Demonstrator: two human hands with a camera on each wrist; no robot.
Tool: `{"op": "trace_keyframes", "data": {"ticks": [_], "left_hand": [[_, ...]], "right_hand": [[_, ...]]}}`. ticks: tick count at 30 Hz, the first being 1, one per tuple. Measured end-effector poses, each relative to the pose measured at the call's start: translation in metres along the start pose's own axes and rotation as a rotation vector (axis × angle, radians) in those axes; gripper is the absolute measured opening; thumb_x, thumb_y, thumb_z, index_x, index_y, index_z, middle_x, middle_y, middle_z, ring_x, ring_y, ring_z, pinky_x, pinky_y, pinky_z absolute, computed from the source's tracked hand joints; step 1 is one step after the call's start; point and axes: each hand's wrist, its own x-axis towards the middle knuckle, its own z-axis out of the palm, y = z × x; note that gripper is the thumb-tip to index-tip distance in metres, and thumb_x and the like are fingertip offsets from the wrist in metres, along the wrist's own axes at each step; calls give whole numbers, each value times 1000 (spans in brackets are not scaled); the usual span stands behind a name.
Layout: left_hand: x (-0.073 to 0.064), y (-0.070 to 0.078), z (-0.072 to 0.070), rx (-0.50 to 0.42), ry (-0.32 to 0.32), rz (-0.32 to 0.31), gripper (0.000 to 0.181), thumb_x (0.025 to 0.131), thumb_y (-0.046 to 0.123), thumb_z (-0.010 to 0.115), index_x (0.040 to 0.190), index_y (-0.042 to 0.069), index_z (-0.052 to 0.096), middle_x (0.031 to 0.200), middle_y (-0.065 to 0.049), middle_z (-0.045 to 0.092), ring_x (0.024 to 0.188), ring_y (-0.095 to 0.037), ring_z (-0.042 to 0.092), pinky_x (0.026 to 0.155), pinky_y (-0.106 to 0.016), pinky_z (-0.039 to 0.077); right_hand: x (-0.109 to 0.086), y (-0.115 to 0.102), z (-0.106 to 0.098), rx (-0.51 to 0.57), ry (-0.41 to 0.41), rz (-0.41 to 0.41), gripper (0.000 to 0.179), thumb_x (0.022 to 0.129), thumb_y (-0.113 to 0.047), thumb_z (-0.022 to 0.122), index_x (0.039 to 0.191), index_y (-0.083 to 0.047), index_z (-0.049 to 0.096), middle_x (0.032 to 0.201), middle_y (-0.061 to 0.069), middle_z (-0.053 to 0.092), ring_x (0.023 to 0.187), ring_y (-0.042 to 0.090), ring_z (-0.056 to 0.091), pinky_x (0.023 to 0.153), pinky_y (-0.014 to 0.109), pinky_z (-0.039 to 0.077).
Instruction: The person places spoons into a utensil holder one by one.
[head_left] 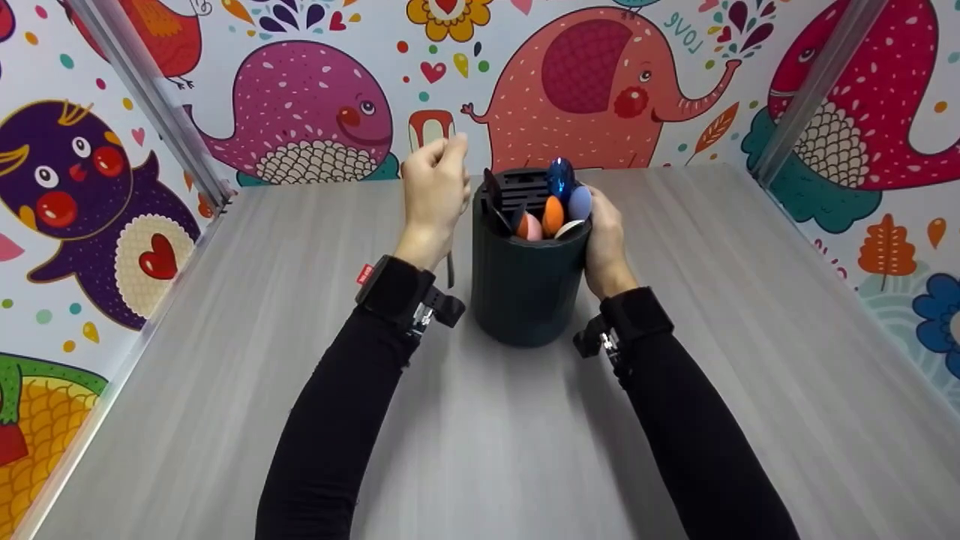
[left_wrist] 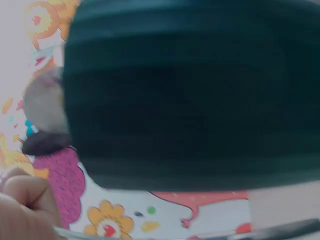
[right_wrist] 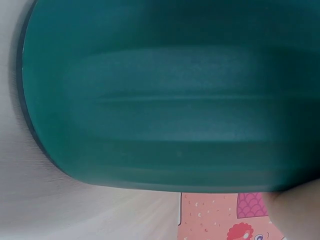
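A dark green ribbed utensil holder (head_left: pixel 527 292) stands upright on the table in the head view. Out of its top stick a shiny blue piece (head_left: pixel 560 178), a lilac one (head_left: pixel 580 203), an orange one (head_left: pixel 553 216), a pink one (head_left: pixel 532 227) and several dark ones. Left of the rim, my raised left hand (head_left: pixel 435 191) grips a slim metal utensil, whose thin shaft (head_left: pixel 450 270) hangs below the fist; the fist hides its other end. My right hand (head_left: pixel 606 244) holds the holder's right side, most of its fingers hidden behind it.
A black slotted insert (head_left: pixel 525 187) fills the back left of the holder's top. The pale wood-grain table (head_left: pixel 247 360) is walled in by printed panels (head_left: pixel 450 82) at the back and both sides, with metal posts (head_left: pixel 161 112) at the corners.
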Motion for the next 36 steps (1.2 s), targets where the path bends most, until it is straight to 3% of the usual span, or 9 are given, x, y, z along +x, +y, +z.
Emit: {"op": "trace_keyframes", "data": {"ticks": [6,13,19,29,36], "left_hand": [[-14,32,17,-65,-39,66,41,98,19,45,59,14,32,49,5,25,40,-9,22,42,-21,18],[-1,39,26,-126,-56,164,40,98,24,47,61,15,34,49,4,26,40,-13,21,42,-25,16],[-5,56,29,-141,-76,230,38,99,20,43,62,14,37,48,5,28,41,-13,20,42,-25,17],[-4,80,41,-155,-93,281,36,99,16,42,63,11,39,48,2,30,41,-14,24,44,-25,18],[0,78,48,-171,-103,301,36,99,15,43,63,11,39,48,2,30,41,-15,24,44,-26,18]], "right_hand": [[1,-1,0,9,1,3,39,99,-33,34,118,-11,60,112,5,59,103,19,53,94,32,41],[-17,-25,8,-8,-57,42,41,97,-34,33,118,-11,59,114,6,64,102,20,59,93,32,46],[-18,-25,7,-10,-57,34,41,97,-35,34,120,-12,59,116,6,63,105,20,59,96,34,45],[-19,-25,6,-9,-54,22,40,98,-34,33,117,-10,59,112,5,63,102,19,58,93,32,45],[-20,-25,8,-7,-22,14,39,98,-30,32,118,-9,59,108,3,60,98,17,55,90,29,44]]}}
